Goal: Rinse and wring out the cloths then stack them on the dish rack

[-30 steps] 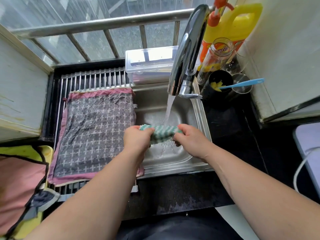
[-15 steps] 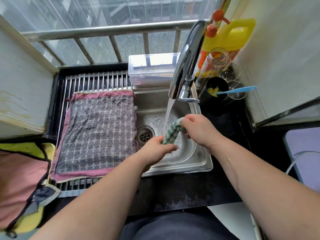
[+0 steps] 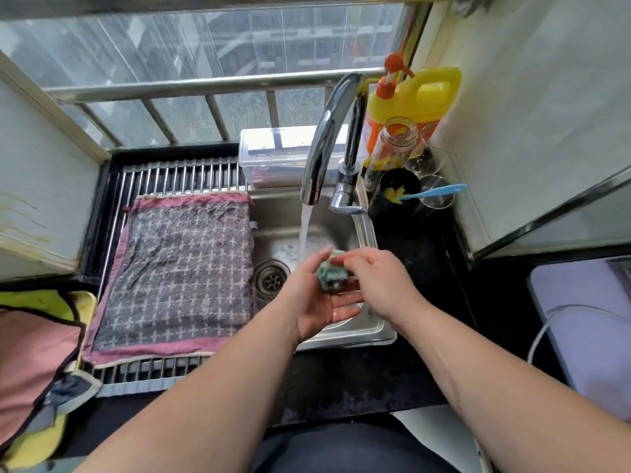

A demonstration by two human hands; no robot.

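My left hand (image 3: 317,295) lay palm up over the sink (image 3: 372,332), its fingers (image 3: 345,302) nearly straight and its thumb raised beside a small green cloth (image 3: 332,275) that rested on the palm. My right hand (image 3: 382,285) came in from the right with its fingers curled over the top of that cloth, gripping it against my left palm. The green cloth was bunched into a tight, wet wad with a pale check pattern, partly blurred. It sat just below and to the right of the water (image 3: 305,230) that ran from the tap (image 3: 327,138). To the left of the sink, a grey cloth (image 3: 177,271) with a white cross pattern and a pink border lay spread flat on the rack (image 3: 177,172).
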